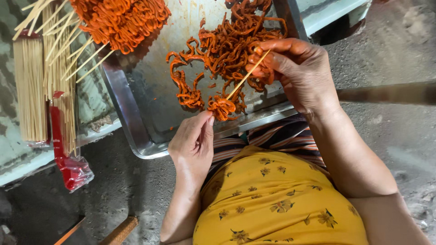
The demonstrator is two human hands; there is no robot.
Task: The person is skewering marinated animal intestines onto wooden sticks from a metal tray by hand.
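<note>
Right hand (pixel 295 72) fingers clamped on skewer (pixel 245 77), left hand (pixel 193 143) fingers pinching marinated strip (pixel 221 107), metal tray (pixel 131 113), skewer bundle (pixel 29 90) alongside

Her left hand (pixel 194 140) is raised in front of the body, fingers curled together and the tips pinched shut. The right hand (pixel 293 68) reaches further forward, wrist bent, thumb and fingers pinched, with reddish stain on the fingertips.

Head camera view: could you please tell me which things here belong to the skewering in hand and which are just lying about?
In use: bamboo skewer in right hand; orange strips pinched by left hand; metal tray.

Lying about: loose skewer bundle; red plastic wrapper; finished skewers.
</note>
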